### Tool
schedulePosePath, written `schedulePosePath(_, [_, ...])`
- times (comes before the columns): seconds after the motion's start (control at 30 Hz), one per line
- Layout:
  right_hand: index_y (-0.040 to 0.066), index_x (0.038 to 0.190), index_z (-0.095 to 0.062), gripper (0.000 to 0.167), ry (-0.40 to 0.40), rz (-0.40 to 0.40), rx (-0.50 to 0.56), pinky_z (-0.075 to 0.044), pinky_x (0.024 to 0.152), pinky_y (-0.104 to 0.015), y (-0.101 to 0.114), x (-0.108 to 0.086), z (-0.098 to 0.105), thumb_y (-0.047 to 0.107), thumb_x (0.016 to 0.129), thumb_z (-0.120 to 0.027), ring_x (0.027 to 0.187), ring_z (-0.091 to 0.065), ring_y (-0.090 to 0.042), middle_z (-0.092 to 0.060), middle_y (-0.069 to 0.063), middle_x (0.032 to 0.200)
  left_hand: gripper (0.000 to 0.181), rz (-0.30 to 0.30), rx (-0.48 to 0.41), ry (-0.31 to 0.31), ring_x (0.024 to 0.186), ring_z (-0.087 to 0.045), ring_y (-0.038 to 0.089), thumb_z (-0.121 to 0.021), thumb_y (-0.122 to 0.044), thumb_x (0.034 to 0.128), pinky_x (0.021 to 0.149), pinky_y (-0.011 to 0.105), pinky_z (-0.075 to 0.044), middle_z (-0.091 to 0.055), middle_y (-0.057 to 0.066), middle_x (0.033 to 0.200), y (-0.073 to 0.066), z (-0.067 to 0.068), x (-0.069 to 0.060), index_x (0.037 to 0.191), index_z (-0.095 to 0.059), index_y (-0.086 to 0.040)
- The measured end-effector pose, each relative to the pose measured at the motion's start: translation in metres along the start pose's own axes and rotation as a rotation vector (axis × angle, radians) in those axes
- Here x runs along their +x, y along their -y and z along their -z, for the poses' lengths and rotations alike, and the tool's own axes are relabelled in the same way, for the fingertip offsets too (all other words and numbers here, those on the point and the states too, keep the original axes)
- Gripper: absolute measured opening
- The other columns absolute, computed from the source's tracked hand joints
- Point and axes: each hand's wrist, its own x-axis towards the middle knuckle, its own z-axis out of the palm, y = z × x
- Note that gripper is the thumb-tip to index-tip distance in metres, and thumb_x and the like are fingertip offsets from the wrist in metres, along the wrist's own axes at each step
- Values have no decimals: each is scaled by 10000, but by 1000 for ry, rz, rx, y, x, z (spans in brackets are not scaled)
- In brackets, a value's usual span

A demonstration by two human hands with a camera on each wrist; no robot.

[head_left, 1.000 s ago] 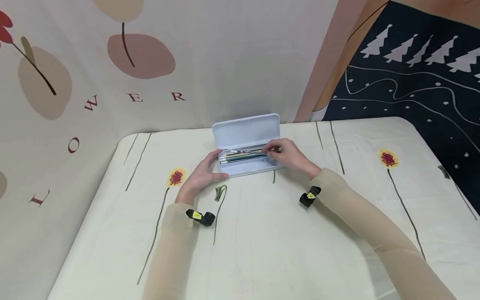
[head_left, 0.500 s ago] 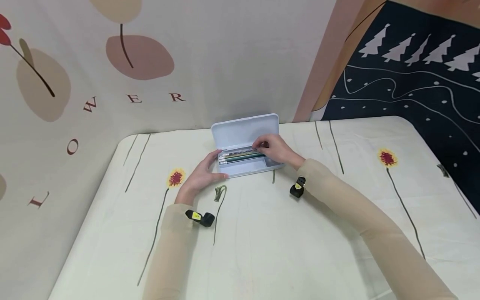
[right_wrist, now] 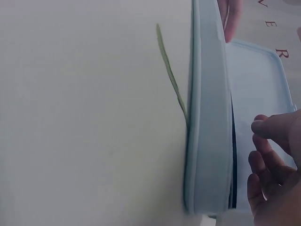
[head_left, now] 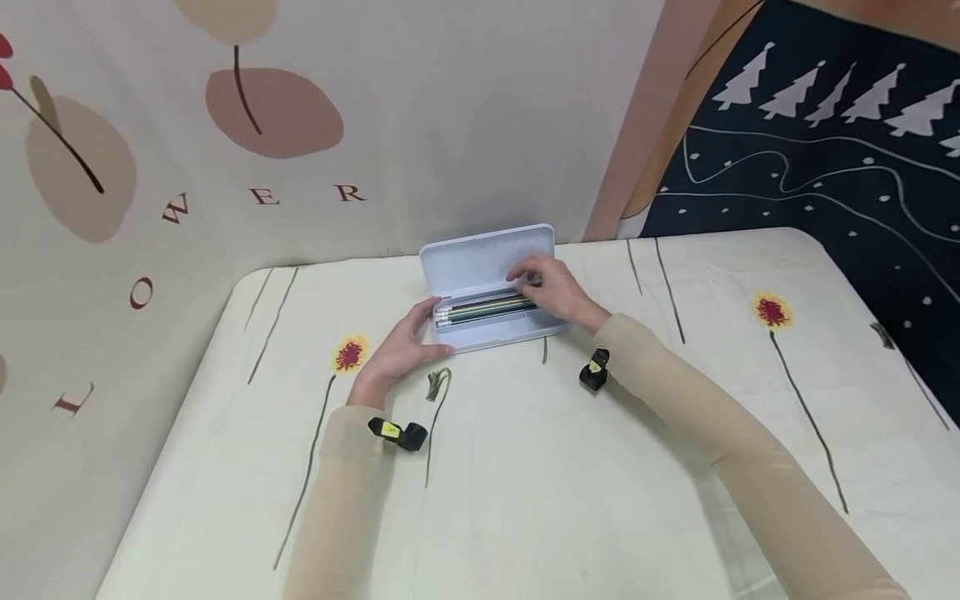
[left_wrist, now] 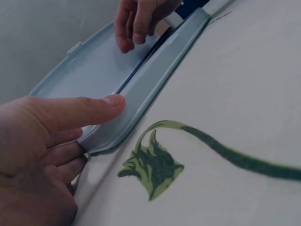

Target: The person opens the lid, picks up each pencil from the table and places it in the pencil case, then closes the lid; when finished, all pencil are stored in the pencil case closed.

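A light blue pencil case [head_left: 491, 335] stands open on the table, its lid [head_left: 480, 260] tilted back. Several pencils [head_left: 487, 311] lie side by side in its rear part, mostly dark green or black, their white ends toward the left. My left hand [head_left: 397, 354] holds the case's left end, the thumb [left_wrist: 94, 110] on the front wall and the fingers round the end. Over the right half hovers my right hand [head_left: 555, 287], loosely curled. In the right wrist view nothing shows between its fingertips [right_wrist: 258, 126]. It hides the pencils' right ends.
The table [head_left: 585, 500] wears a white cloth printed with flowers and stems. Close behind the lid hangs a pale printed curtain [head_left: 480, 125]. A dark cloth with white trees [head_left: 802, 158] hangs at the right.
My right hand has moved left and lowered a thin pencil among the others, then let it go and lifted slightly. The left hand has stayed on the case.
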Motion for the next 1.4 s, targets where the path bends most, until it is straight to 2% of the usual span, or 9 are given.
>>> schedulePosePath(0.27, [-27, 1095, -673, 222, -177, -86, 0, -437, 895, -424, -1, -3, 20, -13, 889, -593, 1053, -502, -299, -570, -174, 1139, 824, 2, -50, 38, 1451, -115, 222, -709, -21, 810, 1169, 435, -68, -231, 87, 1577, -3, 15, -2, 1514, -291, -109])
schedulePosePath(0.33, [-30, 1139, -647, 250, -209, -102, 10, -432, 908, -420, -1, -3, 24, 8, 901, -581, 1087, -485, -302, -545, -177, 1172, 738, -8, -61, 3, 1443, -164, 254, -667, -32, 855, 1162, 449, -132, -243, 112, 1568, -8, 21, -2, 1498, -307, -76])
schedulePosePath(0.47, [-42, 1260, -550, 351, -238, -133, 36, -424, 957, -433, -4, -2, 31, 33, 917, -560, 1185, -451, -326, -480, -198, 1271, 591, -18, -89, -138, 1407, -267, 309, -592, -71, 922, 1127, 474, -251, -284, 140, 1540, -22, 32, 1, 1456, -340, -36])
schedulePosePath(0.57, [-35, 1369, -444, 460, -224, -153, 60, -400, 1012, -448, -6, -2, 36, 32, 926, -549, 1266, -412, -349, -417, -210, 1369, 595, -37, -110, -226, 1395, -300, 300, -574, -92, 946, 1115, 442, -291, -284, 121, 1539, -33, 37, 7, 1477, -307, -59])
schedulePosePath(0.63, [-29, 1428, -370, 524, -202, -163, 84, -366, 1052, -450, -8, 0, 37, 25, 932, -530, 1317, -374, -350, -370, -210, 1435, 643, -57, -134, -244, 1399, -297, 280, -571, -85, 953, 1113, 410, -302, -254, 97, 1557, -39, 36, 11, 1511, -251, -90])
schedulePosePath(0.77, [-46, 1482, -257, 603, -142, -146, 125, -294, 1108, -438, -8, 1, 36, 2, 933, -502, 1380, -301, -336, -290, -215, 1514, 739, -95, -195, -216, 1415, -261, 269, -565, -41, 946, 1122, 385, -287, -182, 85, 1587, -46, 30, 19, 1549, -146, -121])
schedulePosePath(0.9, [-44, 1501, -208, 636, -107, -143, 140, -270, 1122, -438, -8, 0, 34, 0, 937, -500, 1393, -283, -332, -272, -223, 1527, 765, -89, -168, -210, 1425, -236, 255, -567, -51, 938, 1129, 385, -271, -167, 71, 1594, -49, 22, 23, 1555, -122, -132])
schedulePosePath(1.07, [-16, 1520, -173, 665, -70, -209, 175, -280, 1123, -413, -15, -5, 30, -3, 943, -502, 1397, -285, -318, -284, -218, 1527, 742, -68, -144, -236, 1420, -249, 258, -577, -58, 934, 1123, 411, -281, -196, 67, 1586, -52, 17, 23, 1549, -169, -134])
schedulePosePath(1.4, [120, 1559, -98, 743, 5, -244, 176, -293, 1112, -459, -29, -20, 23, -24, 952, -503, 1357, -346, -378, -289, -232, 1518, 734, -58, -113, -221, 1428, -225, 255, -576, -74, 937, 1123, 456, -270, -179, 20, 1593, -50, 12, 20, 1551, -184, -157])
